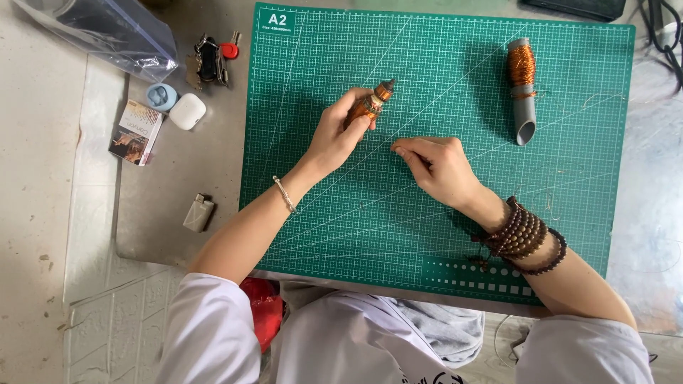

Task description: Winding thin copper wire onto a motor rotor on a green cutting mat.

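Green cutting mat (441, 235) on grey desk (178, 185). My left hand (334, 135) grips closed round a copper-wound spool (370, 105); my right hand (437, 167) pinches shut, fingertips on the mat.

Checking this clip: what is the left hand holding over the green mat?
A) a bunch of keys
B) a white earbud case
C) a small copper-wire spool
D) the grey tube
C: the left hand grips a small copper-wire spool above the mat; the grey tube lies apart to the right, and the keys and earbud case sit off the mat.
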